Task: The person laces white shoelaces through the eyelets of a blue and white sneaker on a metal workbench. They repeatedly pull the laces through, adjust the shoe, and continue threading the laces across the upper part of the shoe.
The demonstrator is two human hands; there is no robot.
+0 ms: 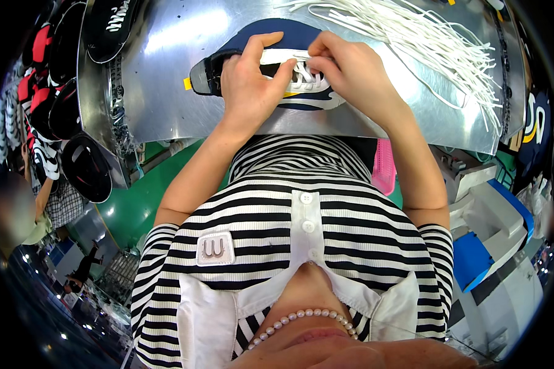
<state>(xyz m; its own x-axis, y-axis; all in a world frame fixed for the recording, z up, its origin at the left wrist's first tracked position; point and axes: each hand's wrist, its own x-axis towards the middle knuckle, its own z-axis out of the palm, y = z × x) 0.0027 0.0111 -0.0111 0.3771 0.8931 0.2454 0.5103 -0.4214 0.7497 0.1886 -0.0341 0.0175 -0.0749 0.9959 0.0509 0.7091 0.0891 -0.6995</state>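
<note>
A navy and white shoe upper (289, 32) with yellow accents lies on its side on the metal table in front of me. My left hand (250, 89) grips it around the tongue and collar, thumb and index finger spread; its other fingers are partly hidden by the shoe. At the eyelets, my right hand (358, 72) pinches with thumb and forefinger at the white shoelace (303, 74), which is partly threaded. The exact end in that pinch is hard to make out. Beyond my right hand lies a loose bundle of white shoelaces (434, 46).
The metal table (166, 114) ends close to my body. A black shoe (108, 34) sits at its far left, with black and red shoe parts (43, 101) alongside. Another navy shoe (534, 129) is at right. Below stand a pink basket (385, 167) and a blue-white machine (495, 224). A co-worker's arm (43, 195) shows left.
</note>
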